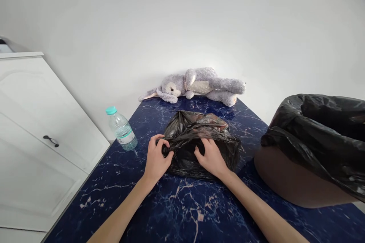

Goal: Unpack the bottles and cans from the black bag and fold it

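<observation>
A black plastic garbage bag [196,161] lies crumpled on the table in the middle of the head view, its mouth facing me and partly spread. My left hand [158,158] pinches the left end of the bag's rim between thumb and curled fingers. Inside the mouth, my right hand [211,156] reaches under the upper edge of the plastic. Its thumb stands apart from the fingers, whose tips are hidden by the bag. Something reddish shows dimly through the thin plastic on top; I cannot make out what it is.
On the blue marbled table [182,205], a clear water bottle [122,129] with a teal cap stands at the left edge. A grey plush rabbit [196,83] lies against the wall. At right stands a brown trash bin [296,178] lined with a black bag. A white cabinet [37,136] is left.
</observation>
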`<state>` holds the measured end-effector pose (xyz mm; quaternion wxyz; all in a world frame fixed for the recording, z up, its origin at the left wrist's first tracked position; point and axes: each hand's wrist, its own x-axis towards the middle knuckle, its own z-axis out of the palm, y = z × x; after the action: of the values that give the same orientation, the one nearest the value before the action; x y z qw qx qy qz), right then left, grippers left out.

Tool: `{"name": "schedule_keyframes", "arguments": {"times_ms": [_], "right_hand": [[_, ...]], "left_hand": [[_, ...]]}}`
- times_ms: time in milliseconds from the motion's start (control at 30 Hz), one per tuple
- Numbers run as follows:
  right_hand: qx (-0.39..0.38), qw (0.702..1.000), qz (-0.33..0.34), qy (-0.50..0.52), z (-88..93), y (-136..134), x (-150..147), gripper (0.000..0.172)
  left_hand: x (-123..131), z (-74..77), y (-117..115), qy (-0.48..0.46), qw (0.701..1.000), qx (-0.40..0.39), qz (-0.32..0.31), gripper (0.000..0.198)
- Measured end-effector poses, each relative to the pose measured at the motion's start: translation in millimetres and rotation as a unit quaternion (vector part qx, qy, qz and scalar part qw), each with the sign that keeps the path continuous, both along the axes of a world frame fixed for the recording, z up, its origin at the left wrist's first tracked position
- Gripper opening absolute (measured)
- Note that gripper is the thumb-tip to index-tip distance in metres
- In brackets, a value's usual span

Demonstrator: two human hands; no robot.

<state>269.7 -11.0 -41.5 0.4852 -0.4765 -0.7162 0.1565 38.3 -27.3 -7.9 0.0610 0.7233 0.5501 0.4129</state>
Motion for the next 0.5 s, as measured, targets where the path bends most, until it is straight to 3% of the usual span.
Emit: {"name": "schedule_keyframes", "arguments": {"times_ms": [133,267,367,500], "right_hand": [[0.017,1.0,-0.023,0.008,6.3,-1.5,2.8,0.032],[0.023,0.997,0.064,-0.037,13.3,-6.6,3.7,0.016],[0.025,0.989,0.121,-0.085,13.1,-9.8,1.1,0.021],[0.023,0.985,0.123,-0.12,6.5,-9.0,-0.6,0.033]], "left_hand": [[-1.5,2.9,3.3,-0.087,0.995,-0.04,0.007,0.012],[-1.9,3.8,3.6,-0.124,0.989,-0.078,0.018,0.014],[-0.1,4.6,0.7,-0.146,0.983,-0.109,0.016,0.018],[2.7,6.3,-2.9,-0.187,0.972,-0.145,0.001,0.022]]}}
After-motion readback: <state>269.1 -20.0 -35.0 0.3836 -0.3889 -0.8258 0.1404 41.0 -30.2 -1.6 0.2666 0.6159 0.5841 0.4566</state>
